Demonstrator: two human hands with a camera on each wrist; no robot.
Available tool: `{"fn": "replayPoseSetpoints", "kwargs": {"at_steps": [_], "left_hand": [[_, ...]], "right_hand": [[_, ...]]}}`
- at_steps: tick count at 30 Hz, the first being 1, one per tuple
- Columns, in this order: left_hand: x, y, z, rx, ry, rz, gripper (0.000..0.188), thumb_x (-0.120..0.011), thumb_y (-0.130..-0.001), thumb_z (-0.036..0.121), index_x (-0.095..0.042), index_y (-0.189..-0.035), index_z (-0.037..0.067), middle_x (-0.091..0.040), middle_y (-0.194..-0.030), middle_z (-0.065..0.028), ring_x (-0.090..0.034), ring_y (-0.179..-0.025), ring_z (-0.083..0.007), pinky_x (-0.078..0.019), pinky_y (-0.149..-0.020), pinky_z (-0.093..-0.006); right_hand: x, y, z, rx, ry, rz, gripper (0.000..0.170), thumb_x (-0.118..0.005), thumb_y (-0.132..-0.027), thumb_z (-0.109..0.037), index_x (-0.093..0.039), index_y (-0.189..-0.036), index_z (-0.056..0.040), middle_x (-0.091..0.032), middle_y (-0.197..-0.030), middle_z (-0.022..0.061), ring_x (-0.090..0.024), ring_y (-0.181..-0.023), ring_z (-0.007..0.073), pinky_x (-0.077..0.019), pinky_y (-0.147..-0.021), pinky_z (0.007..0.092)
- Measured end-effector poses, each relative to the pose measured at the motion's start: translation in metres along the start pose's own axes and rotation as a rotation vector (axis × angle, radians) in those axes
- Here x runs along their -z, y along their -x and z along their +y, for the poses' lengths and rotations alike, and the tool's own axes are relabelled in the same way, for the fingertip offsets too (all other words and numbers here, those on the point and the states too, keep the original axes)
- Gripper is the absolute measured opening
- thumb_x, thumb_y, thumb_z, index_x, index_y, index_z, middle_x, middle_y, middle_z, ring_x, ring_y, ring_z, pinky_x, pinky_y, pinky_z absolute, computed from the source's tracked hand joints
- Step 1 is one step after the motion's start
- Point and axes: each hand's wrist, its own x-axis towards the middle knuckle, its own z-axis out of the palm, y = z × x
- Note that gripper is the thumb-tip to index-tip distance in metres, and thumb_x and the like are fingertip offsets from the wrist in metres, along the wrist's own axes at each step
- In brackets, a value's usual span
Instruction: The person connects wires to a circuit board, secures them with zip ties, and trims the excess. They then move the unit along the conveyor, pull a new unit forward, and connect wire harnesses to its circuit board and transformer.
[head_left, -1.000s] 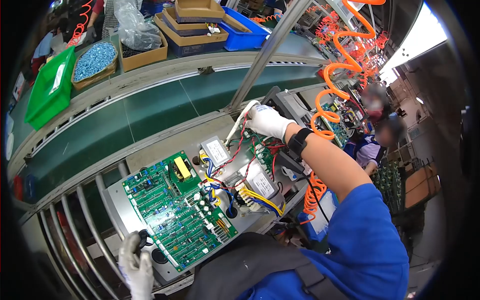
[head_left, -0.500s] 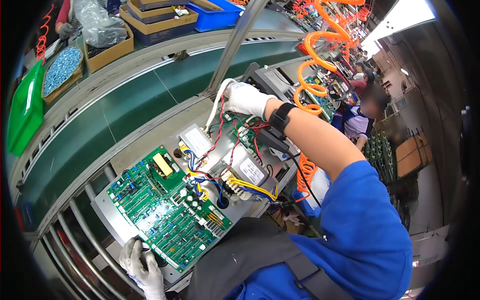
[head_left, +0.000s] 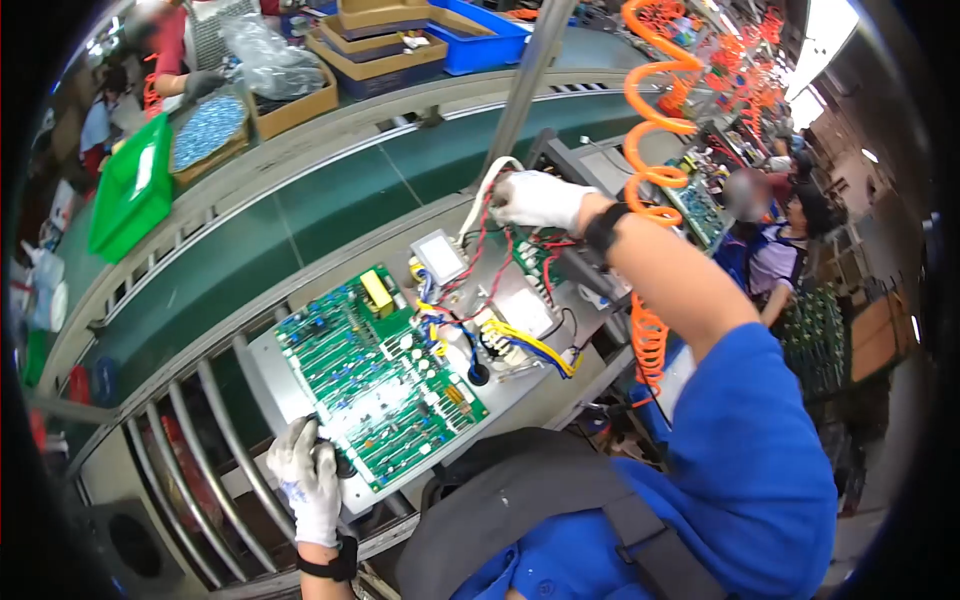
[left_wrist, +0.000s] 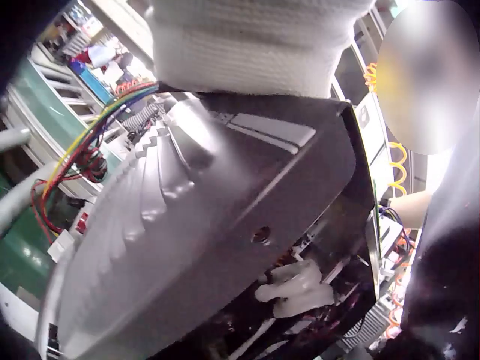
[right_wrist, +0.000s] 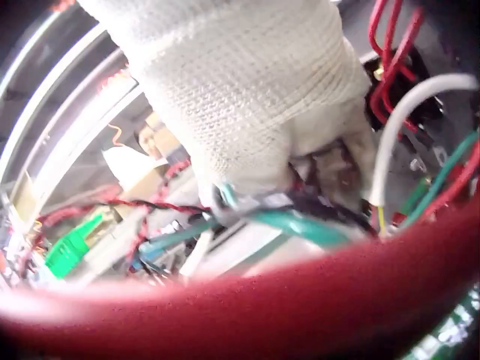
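My gloved right hand [head_left: 540, 198] is at the far right end of a grey metal panel [head_left: 268, 375], beside a looped white cable [head_left: 487, 190]. In the right wrist view its curled fingers pinch a bundle of black and green wires [right_wrist: 300, 223]; twisted red and black wires [right_wrist: 142, 204] lead off leftward. A green circuit board [head_left: 380, 380] is mounted on the panel. Two boxy transformers [head_left: 440, 256] with yellow and blue leads lie between board and right hand. My gloved left hand [head_left: 308, 475] grips the panel's near left edge, its fingertips beside dark round openings; the grip's underside is hidden.
The panel lies on metal rollers [head_left: 215, 410]. Beyond runs a green conveyor [head_left: 340, 200], with a green bin [head_left: 135, 190], cartons [head_left: 380, 62] and a blue crate [head_left: 490, 48] behind. An orange coiled hose [head_left: 655, 170] hangs close to my right forearm. People sit farther right.
The head view has shifted about. My left hand has come in farther over the panel's edge. My right hand stays at the wires beside the white cable.
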Motion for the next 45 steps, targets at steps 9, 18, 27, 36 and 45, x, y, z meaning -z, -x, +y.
{"fn": "replayPoseSetpoints", "kwargs": {"at_steps": [9,18,27,36,45], "left_hand": [[-0.006,-0.001,0.003,-0.068,-0.046,0.082,0.026,-0.057,-0.087,0.003,-0.064,-0.112,0.002,-0.062,-0.119,-0.0155,-0.056,-0.112,-0.0316,-0.0386,-0.099,-0.0429],[0.005,0.038,0.074,0.094,-0.053,0.197,0.033,-0.054,-0.091,0.004,-0.059,-0.123,0.002,-0.056,-0.131,-0.0186,-0.051,-0.122,-0.0359,-0.0368,-0.104,-0.0450],[-0.056,0.022,0.177,-0.072,0.154,-0.010,0.027,-0.061,-0.081,0.000,-0.066,-0.107,0.003,-0.059,-0.114,-0.0175,-0.054,-0.110,-0.0314,-0.0403,-0.097,-0.0415],[-0.073,0.050,0.162,-0.143,0.435,-0.321,0.021,-0.063,-0.083,0.001,-0.066,-0.104,0.001,-0.064,-0.103,-0.0154,-0.060,-0.096,-0.0292,-0.0483,-0.085,-0.0388],[-0.136,0.068,0.112,-0.009,-0.167,-1.211,0.028,-0.066,-0.082,0.027,-0.068,-0.100,0.006,-0.068,-0.094,-0.0199,-0.066,-0.090,-0.0339,-0.0501,-0.083,-0.0419]], "right_hand": [[0.051,0.215,0.006,-0.493,-0.095,0.261,0.078,-0.060,-0.085,-0.058,-0.050,-0.132,0.0031,-0.060,-0.122,0.0240,-0.060,-0.114,0.0325,-0.0462,-0.095,0.0377],[-0.021,0.221,-0.012,-0.450,-0.787,0.303,0.085,-0.062,-0.091,-0.047,-0.032,-0.136,0.0176,-0.066,-0.087,0.0116,-0.061,-0.068,0.0156,-0.0504,-0.060,0.0293],[-0.021,0.208,-0.013,-0.674,-0.660,0.279,0.082,-0.049,-0.090,-0.060,-0.046,-0.133,0.0103,-0.063,-0.113,0.0287,-0.060,-0.113,0.0377,-0.0458,-0.096,0.0415],[-0.111,0.286,-0.053,-0.608,-1.051,0.929,0.040,-0.056,-0.098,-0.025,-0.051,-0.130,-0.0017,-0.064,-0.114,0.0093,-0.059,-0.106,0.0151,-0.0476,-0.092,0.0291],[-0.453,0.633,-0.221,-1.955,-1.156,0.342,0.032,-0.058,-0.084,-0.033,-0.073,-0.089,-0.0052,-0.070,-0.088,0.0183,-0.067,-0.080,0.0344,-0.0534,-0.076,0.0423]]}}
